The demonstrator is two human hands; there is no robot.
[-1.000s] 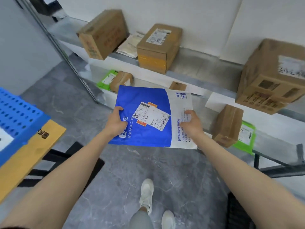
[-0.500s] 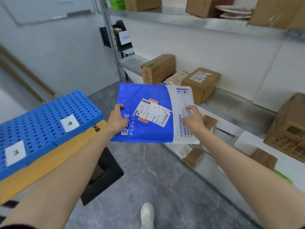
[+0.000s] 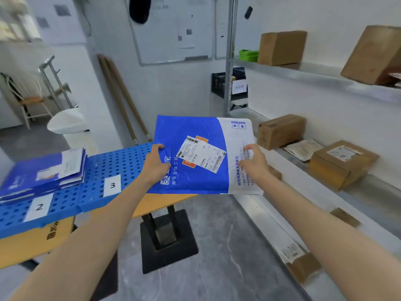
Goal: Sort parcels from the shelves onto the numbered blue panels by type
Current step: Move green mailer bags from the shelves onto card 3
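Note:
I hold a flat blue and white mailer bag (image 3: 195,131) with a shipping label, level in front of me. My left hand (image 3: 155,165) grips its blue left edge and my right hand (image 3: 252,162) grips its white right part. It hovers over the right end of the blue perforated panels (image 3: 121,161), which lie on a yellow table. Paper tags read 2 (image 3: 39,207) and 3 (image 3: 112,185). A stack of similar blue and white mailers (image 3: 41,173) rests on the panel behind tag 2.
Metal shelves (image 3: 325,77) along the right wall carry several cardboard boxes (image 3: 281,130), a flat paper parcel (image 3: 302,148) and a green item (image 3: 248,54). The table's black pedestal base (image 3: 167,237) stands on the grey floor. Wooden poles (image 3: 121,96) lean on the far wall; a chair (image 3: 28,98) stands at left.
My view has swung left and up from the shelves toward the table. The mailer stays in both hands and now hangs over the panels' right end; tags 2 and 3 and the mailer stack have come into view.

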